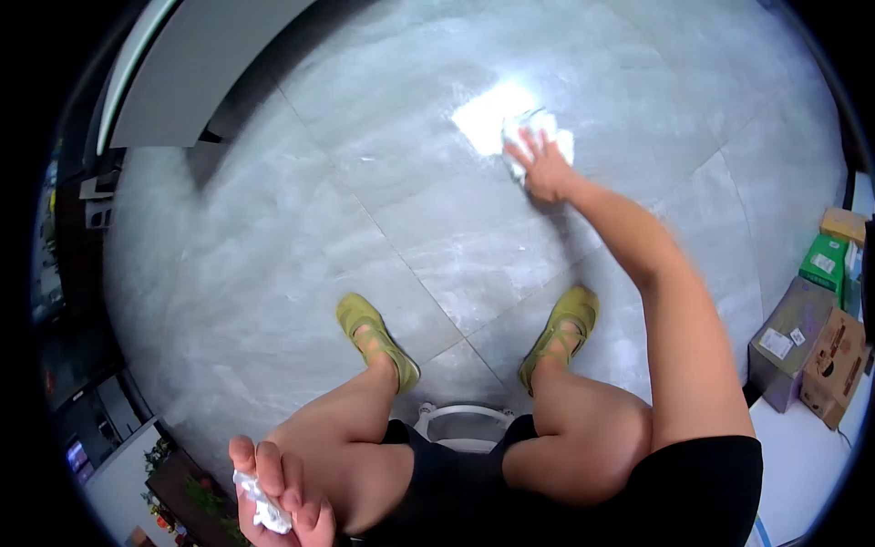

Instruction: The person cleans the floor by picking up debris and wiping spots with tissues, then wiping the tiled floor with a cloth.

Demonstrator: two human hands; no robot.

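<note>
My right hand (545, 171) reaches far forward and presses on a thin white wipe (558, 146) against the grey tiled floor. Its fingers are spread over the wipe, which shows past the fingertips and to the right. At the lower left, my left hand (283, 492) is raised near my left thigh with its fingers curled. It is closed on a crumpled white tissue (265, 504), part of which the fingers hide.
My feet in green shoes (376, 339) stand apart on the floor (437, 237). Between my legs shows a white curved stool frame (467, 412). Cardboard boxes (837, 365) are stacked at the right, beside a green box (823, 264). A grey panel (187, 77) rises upper left; plants (157, 454) stand lower left.
</note>
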